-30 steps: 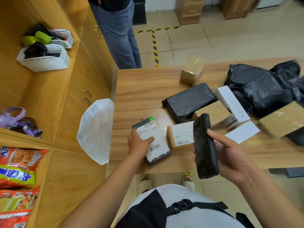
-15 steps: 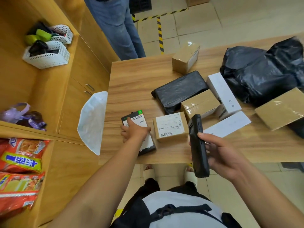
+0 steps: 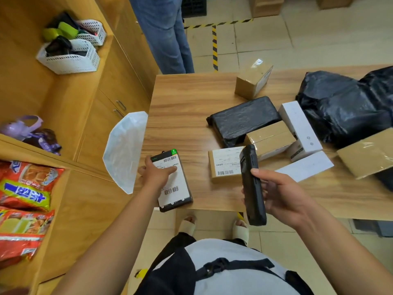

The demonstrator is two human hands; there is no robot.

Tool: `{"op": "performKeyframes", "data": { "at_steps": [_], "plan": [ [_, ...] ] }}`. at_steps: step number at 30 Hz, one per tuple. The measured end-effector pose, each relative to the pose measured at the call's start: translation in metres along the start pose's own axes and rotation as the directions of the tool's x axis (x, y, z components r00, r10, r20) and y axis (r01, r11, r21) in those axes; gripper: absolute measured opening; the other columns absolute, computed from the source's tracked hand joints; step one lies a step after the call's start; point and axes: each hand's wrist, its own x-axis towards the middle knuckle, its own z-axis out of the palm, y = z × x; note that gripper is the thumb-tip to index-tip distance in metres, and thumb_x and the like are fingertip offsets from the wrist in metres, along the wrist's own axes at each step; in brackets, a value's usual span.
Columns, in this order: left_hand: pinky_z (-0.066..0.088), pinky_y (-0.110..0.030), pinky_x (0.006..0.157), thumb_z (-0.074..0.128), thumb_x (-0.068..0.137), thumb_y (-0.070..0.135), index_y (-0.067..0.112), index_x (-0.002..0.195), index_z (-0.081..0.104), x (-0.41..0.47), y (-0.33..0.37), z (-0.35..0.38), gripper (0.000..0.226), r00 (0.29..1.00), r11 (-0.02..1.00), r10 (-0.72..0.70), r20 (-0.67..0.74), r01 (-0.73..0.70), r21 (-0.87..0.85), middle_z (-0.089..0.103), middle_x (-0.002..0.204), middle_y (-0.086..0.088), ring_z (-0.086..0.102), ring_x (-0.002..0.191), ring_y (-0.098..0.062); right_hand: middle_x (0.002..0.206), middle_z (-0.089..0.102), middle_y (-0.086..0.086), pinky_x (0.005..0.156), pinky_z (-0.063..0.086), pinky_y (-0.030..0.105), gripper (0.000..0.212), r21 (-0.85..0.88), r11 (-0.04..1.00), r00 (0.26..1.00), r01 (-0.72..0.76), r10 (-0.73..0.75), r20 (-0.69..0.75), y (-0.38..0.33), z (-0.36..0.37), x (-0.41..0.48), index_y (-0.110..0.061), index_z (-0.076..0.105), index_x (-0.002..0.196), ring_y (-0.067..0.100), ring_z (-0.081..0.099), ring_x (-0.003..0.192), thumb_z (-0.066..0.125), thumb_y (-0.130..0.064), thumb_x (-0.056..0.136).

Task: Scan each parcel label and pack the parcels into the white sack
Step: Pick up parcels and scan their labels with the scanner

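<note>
Left hand (image 3: 158,175) seems to pinch the flat dark parcel (image 3: 177,189) (long axis pointing away), white sack (image 3: 125,150) just left; right hand (image 3: 284,195) grips the scanner (image 3: 252,188).

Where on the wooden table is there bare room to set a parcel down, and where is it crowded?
Bare wood lies between the white plastic sack, the small brown cardboard box and the flat black-wrapped parcel. The right side, around the white carton, is crowded.

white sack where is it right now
Head view, left of centre: the white sack is at the table's left edge, just left of the left hand and the labelled parcel it holds, in front of the cabinet.
</note>
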Motion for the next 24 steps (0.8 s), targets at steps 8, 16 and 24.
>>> {"op": "performKeyframes", "data": {
  "at_steps": [8, 16, 24],
  "plan": [
    [0.056, -0.049, 0.088, 0.064, 0.084, -0.011, 0.025, 0.098, 0.052, 0.033, -0.023, -0.039, 0.04, 0.947, 0.922, 0.08, 0.312, 0.048, -0.384, 0.07, 0.109, -0.006, 0.067, 0.101, -0.029, 0.103, 0.065, 0.01, 0.093, 0.055, 0.052, 0.072, -0.296, 0.954, 0.999, 0.036, -0.04, -0.008, -0.01, 0.049, -0.004, -0.01, 0.072, 0.115, 0.03, 0.06, 0.098, 0.086, -0.038, 0.051],
    [0.055, -0.051, 0.082, 0.055, 0.088, -0.012, 0.043, 0.113, 0.044, 0.057, -0.036, -0.043, 0.062, 0.878, 0.909, 0.134, 0.459, 0.075, -0.41, 0.068, 0.101, 0.008, 0.066, 0.093, -0.025, 0.111, 0.067, 0.001, 0.085, 0.056, 0.037, 0.059, -0.768, 0.637, 0.997, -0.073, 0.027, -0.072, -0.025, 0.122, -0.017, -0.026, 0.063, 0.111, 0.022, 0.065, 0.101, 0.089, -0.031, 0.059],
    [0.058, -0.039, 0.066, 0.059, 0.093, -0.001, 0.049, 0.118, 0.045, 0.07, -0.05, -0.045, 0.057, 0.833, 0.904, 0.237, 0.501, 0.0, -0.428, 0.062, 0.102, 0.017, 0.065, 0.097, -0.02, 0.09, 0.058, -0.011, 0.06, 0.043, 0.022, 0.056, -0.962, -0.105, 0.968, -0.251, -0.017, -0.251, 0.0, 0.172, -0.004, -0.031, 0.056, 0.107, 0.008, 0.057, 0.079, 0.083, -0.056, 0.064]
  ]
}}
